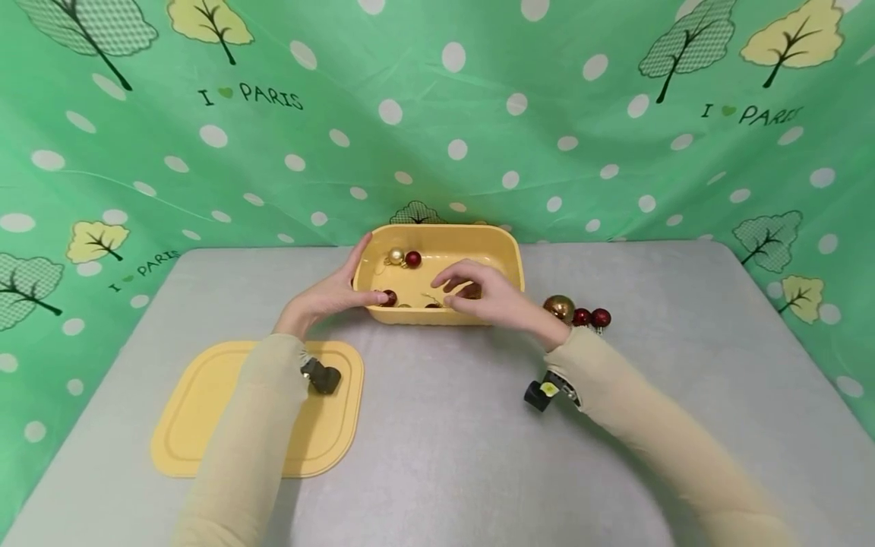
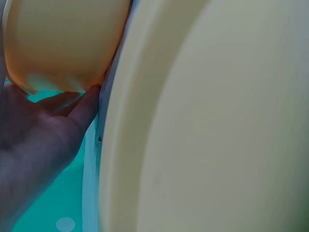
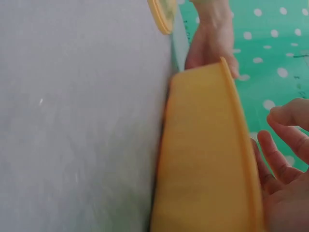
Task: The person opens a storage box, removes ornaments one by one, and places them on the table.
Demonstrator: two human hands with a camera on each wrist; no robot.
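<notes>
A yellow plastic container [image 1: 506,247] stands near the far edge of the table. My left hand [image 1: 331,292] grips its left end, thumb over the front rim and fingers along the side wall. Over the right half of the container is my right hand [image 1: 488,292], fingers loosely bent and spread apart, nothing between them in the right wrist view. Inside, a small gold ball ornament [image 1: 396,256] lies beside a dark red ball ornament [image 1: 413,260] at the back left. Another red ball [image 1: 390,298] sits by my left thumb. The front wall partly hides more ornaments.
A yellow lid [image 1: 335,433] lies flat on the grey table [image 1: 437,441] at the left, under my left forearm. Right of the container are a larger gold ball [image 1: 559,308] and two red balls [image 1: 601,317]. A green patterned cloth [image 1: 451,114] hangs behind the table.
</notes>
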